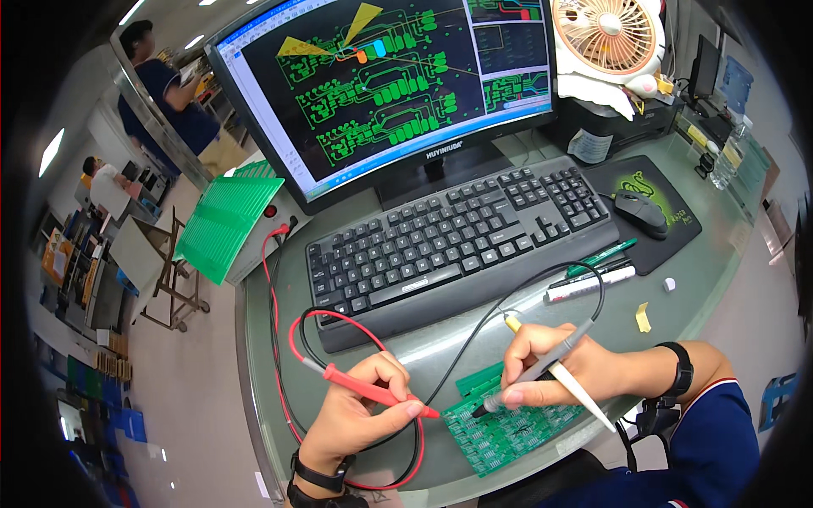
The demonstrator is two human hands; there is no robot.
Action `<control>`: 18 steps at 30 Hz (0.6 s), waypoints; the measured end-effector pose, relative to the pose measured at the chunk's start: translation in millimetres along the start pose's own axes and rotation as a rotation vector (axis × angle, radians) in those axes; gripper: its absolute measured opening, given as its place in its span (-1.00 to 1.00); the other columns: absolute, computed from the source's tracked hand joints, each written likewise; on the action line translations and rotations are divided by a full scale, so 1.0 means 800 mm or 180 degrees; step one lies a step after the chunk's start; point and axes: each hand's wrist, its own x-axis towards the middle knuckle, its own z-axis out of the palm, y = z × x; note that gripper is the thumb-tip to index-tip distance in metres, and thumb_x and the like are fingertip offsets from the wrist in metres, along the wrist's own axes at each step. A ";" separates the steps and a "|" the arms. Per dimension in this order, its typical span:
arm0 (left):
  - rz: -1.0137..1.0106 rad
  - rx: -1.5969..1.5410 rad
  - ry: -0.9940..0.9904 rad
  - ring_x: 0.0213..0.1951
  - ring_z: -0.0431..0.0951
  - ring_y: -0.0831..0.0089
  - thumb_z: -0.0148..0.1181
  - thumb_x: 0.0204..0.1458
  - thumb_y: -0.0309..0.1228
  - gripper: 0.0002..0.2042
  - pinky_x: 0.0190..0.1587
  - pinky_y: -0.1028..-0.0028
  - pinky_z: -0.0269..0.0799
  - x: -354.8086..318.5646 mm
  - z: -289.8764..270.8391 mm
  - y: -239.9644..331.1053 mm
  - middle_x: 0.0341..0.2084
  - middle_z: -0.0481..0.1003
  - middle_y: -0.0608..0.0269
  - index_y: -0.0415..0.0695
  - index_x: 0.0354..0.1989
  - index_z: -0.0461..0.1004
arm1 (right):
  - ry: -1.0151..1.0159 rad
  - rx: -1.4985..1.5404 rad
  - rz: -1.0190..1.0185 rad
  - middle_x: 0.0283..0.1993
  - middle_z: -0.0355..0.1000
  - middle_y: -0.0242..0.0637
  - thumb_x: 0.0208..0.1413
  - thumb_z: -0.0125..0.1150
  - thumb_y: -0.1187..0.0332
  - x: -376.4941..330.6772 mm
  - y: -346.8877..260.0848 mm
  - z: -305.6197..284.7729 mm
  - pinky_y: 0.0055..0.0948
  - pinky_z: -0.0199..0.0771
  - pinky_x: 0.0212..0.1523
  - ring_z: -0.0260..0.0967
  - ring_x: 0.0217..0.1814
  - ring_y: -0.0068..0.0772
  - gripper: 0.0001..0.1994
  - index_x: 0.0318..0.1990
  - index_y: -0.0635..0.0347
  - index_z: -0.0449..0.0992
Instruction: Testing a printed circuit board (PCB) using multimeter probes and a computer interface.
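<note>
My left hand (360, 415) is closed around a red test probe (364, 385), whose tip points at the left edge of a green circuit board (500, 444). My right hand (563, 364) grips a grey-and-black test probe (550, 351), with its dark tip at the upper left part of the board; contact is too small to make out. Tucked in the same hand is a slim cream-coloured stick (584, 398) with a yellowish end. A narrow green board piece (479, 380) lies along the far side of the board. Red and black leads trail from the probes.
Beyond my hands stand a black keyboard (457, 245) and a monitor (381, 85) showing a circuit layout. Pens (593, 284), a mouse (639, 213) on its pad and a fan (608, 38) are to the right. A green panel (227, 224) leans at the left; two people are further off.
</note>
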 end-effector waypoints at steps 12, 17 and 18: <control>0.0159 0.0345 -0.0341 -0.40 0.40 0.61 0.31 -0.12 -0.60 -0.81 -0.30 0.58 0.38 0.006 -0.002 -0.003 -0.45 0.34 0.34 -0.15 -0.51 0.36 | 0.0157 -0.0384 -0.0025 -0.50 0.41 -0.44 0.05 0.32 0.30 0.005 0.007 0.002 -0.62 0.28 -0.53 0.33 -0.49 -0.71 -0.78 -0.34 0.19 0.40; 0.0201 0.0364 -0.0236 -0.37 0.39 0.60 0.34 -0.13 -0.56 -0.81 -0.28 0.57 0.33 0.005 0.000 -0.008 -0.46 0.36 0.35 -0.14 -0.50 0.38 | 0.0111 -0.0387 0.0019 -0.52 0.41 -0.45 0.03 0.34 0.31 0.005 0.010 0.003 -0.63 0.26 -0.55 0.33 -0.52 -0.70 -0.78 -0.34 0.20 0.41; 0.0200 0.0362 -0.0236 -0.37 0.39 0.60 0.34 -0.13 -0.56 -0.81 -0.28 0.57 0.33 0.005 0.000 -0.008 -0.46 0.36 0.35 -0.14 -0.50 0.38 | 0.0137 -0.0360 -0.0022 -0.52 0.41 -0.45 0.03 0.34 0.32 0.005 0.011 0.003 -0.63 0.25 -0.55 0.32 -0.52 -0.71 -0.78 -0.34 0.20 0.41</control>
